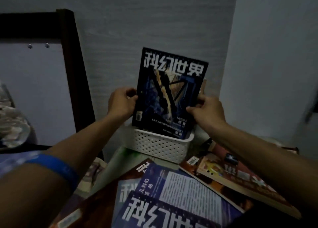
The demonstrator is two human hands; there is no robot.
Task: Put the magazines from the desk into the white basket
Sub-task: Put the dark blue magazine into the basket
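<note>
A dark blue magazine (pixel 169 91) stands upright with its lower edge inside the white perforated basket (pixel 160 146) at the back of the desk, against the wall. My left hand (pixel 121 102) grips its left edge and my right hand (pixel 205 110) pinches its right edge. Behind it, the edge of another magazine (pixel 203 86) shows in the basket. Several more magazines lie on the desk in front: a blue one (pixel 172 202) in a pile in the near middle and a reddish one (pixel 228 177) to the right.
A dark wooden frame (pixel 74 64) with a white panel stands at the left beside the desk. Grey walls meet in a corner right behind the basket. Patterned cloth (pixel 12 124) lies at the far left.
</note>
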